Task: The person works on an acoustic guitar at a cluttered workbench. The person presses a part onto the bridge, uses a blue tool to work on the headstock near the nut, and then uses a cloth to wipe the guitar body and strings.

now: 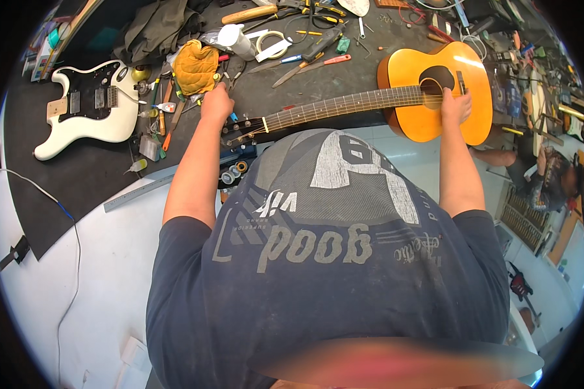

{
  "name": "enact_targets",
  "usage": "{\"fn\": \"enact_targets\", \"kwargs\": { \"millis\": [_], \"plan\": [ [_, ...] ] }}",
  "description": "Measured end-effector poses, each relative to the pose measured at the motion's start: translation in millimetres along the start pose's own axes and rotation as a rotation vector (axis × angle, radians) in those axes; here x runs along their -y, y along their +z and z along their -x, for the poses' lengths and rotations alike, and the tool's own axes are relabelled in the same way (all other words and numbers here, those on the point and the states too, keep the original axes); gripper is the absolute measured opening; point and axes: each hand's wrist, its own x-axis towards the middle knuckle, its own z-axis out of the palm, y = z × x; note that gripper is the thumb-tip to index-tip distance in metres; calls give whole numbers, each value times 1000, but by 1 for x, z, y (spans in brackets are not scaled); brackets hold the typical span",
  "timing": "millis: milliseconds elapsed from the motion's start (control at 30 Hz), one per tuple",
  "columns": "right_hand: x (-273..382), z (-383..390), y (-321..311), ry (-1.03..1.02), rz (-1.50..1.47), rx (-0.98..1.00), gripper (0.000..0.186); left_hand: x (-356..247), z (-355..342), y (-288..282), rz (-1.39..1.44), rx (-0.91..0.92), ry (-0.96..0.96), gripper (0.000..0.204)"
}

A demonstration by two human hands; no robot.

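An acoustic guitar with an amber-yellow top (pixel 412 61) lies across the bench in front of me, its neck running left to the dark headstock (pixel 239 133). My right hand (pixel 456 109) rests over the strings between the soundhole and the bridge, fingers curled in; anything pinched there is hidden. Just beyond the headstock, my left hand (pixel 215 105) is closed, with its fingertips beside a mustard-yellow cloth (pixel 196 67) and small tools. What it grips, if anything, I cannot make out.
A white electric guitar body (pixel 113 120) lies at the left. Beyond the neck are knives (pixel 289 74), a white cup (pixel 235 40), a tape roll (pixel 270 44) and pliers. A long metal ruler (pixel 139 190) lies along the bench edge. Another person (pixel 551 175) is at the right.
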Motion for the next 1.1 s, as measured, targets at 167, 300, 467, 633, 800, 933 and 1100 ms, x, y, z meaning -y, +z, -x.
{"fn": "enact_targets", "kwargs": {
  "millis": [167,300,467,633,800,933,1100],
  "plan": [
    [-3,-1,2,5,2,-11,89,4,-2,2,0,8,-4,30],
    [-5,0,-1,-1,13,-5,87,0,-3,1,16,3,-3,30],
    [-7,-4,2,-21,19,-1,89,2,-5,-1,-89,41,9,32],
    [-9,-2,5,-11,5,-8,91,17,-13,-3,-123,106,32,35],
    [-8,-2,5,6,1,2,93,27,-15,-9,-103,136,28,41],
    [-6,0,2,19,2,12,93,28,-15,-10,-66,121,38,37],
    [-2,1,-1,21,10,17,94,32,-20,-7,-22,106,49,32]
  ]
}}
